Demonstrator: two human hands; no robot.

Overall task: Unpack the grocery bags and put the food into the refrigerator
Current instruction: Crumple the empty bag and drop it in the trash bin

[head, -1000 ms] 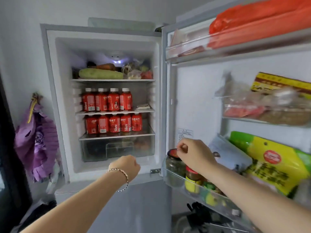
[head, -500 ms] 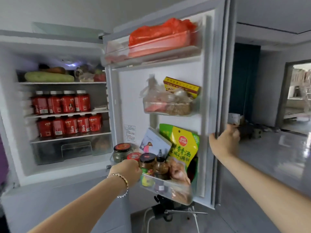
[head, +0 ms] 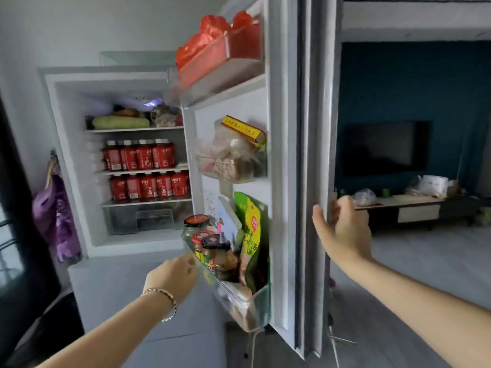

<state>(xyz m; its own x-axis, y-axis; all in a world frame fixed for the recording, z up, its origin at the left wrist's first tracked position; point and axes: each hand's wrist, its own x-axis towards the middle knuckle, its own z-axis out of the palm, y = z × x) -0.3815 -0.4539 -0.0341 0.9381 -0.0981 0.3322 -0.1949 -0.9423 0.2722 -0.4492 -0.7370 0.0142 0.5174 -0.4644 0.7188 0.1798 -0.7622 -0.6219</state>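
At right, right hand (head: pixel 342 232) fingers wrap door (head: pixel 284 168) edge; left hand (head: pixel 174 272), fingers loose, empty, just beside jars (head: pixel 211 251). Risk: hasty swing rattles crowded bin (head: pixel 247 296), toppling jars

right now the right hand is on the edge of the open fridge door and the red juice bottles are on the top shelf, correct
Not quite. In the head view the red juice bottles stand in two rows below the top shelf, which holds a long green vegetable. The right hand is indeed on the edge of the open fridge door.
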